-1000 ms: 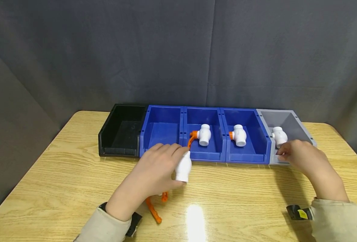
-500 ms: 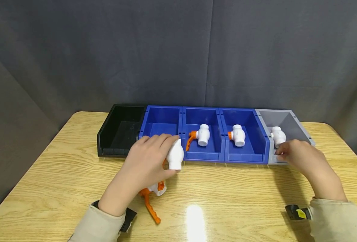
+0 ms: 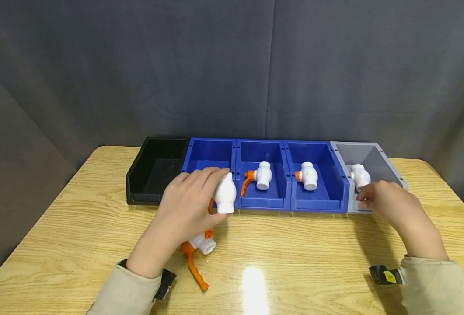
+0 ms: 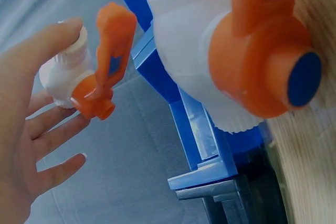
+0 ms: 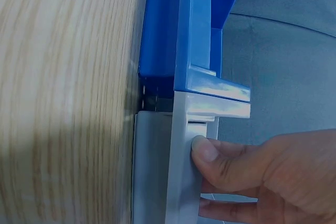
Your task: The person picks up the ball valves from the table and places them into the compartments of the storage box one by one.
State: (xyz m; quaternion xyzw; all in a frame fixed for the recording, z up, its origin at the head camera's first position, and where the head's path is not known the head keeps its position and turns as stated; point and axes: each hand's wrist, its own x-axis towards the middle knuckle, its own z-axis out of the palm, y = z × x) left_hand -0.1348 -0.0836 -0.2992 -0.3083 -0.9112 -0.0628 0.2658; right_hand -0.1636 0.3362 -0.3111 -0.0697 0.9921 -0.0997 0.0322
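Observation:
My left hand [image 3: 188, 203] holds a white ball valve [image 3: 225, 194] with an orange lever by its ends, in the air before the left blue bin. In the left wrist view the thumb lies on one end of the valve [image 4: 65, 74], fingers at the other. Below that hand, partly hidden by it, a second ball valve [image 3: 207, 245] with an orange lever lies on the table. My right hand [image 3: 395, 208] grips the front lip of the grey bin [image 5: 184, 182], thumb outside, fingers behind. A white valve [image 3: 361, 177] sits in that bin, showing no orange lever.
Several bins stand in a row: a black bin [image 3: 137, 183] at left, then blue bins. The middle blue bin [image 3: 261, 203] holds an orange-levered valve [image 3: 263, 176]. The right blue bin [image 3: 320, 204] holds a valve [image 3: 309, 176] with an orange part. A grey curtain [image 3: 232, 65] hangs behind.
My left hand has carried its valve leftward and away from me, uncovering more of the valve on the table. My right hand has stayed at the grey bin's lip.

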